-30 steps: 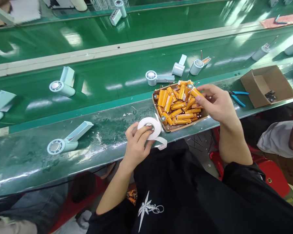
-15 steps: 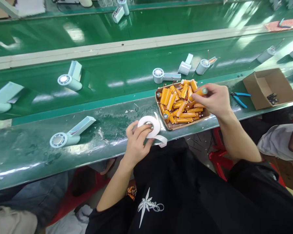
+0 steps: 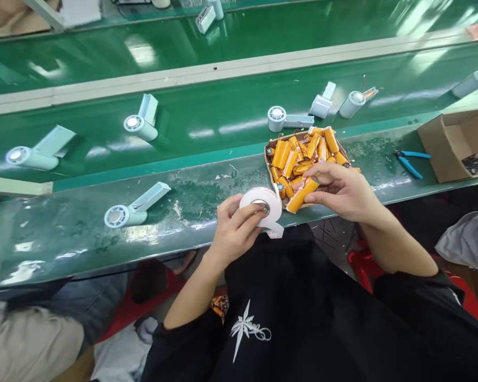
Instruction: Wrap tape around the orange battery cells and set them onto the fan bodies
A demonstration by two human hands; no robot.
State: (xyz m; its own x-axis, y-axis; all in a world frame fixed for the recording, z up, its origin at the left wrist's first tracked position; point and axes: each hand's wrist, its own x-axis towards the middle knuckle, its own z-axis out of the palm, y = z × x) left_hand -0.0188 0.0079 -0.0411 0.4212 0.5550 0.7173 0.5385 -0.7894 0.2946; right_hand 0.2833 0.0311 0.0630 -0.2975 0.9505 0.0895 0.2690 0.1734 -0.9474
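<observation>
1. We see a long green workbench (image 3: 83,212) running across the view, its glossy top scuffed with pale marks.
2. Along its far side we follow a teal strip (image 3: 175,164), then a smooth green surface (image 3: 207,101).
3. Beyond that we find a pale rail (image 3: 215,69) and a second green surface (image 3: 263,34).
4. We notice light as white reflections (image 3: 141,52) on the green.
5. Below the bench we make out red seating (image 3: 123,315), partly hidden, and greyish floor (image 3: 329,249) with thin dark strips.
</observation>
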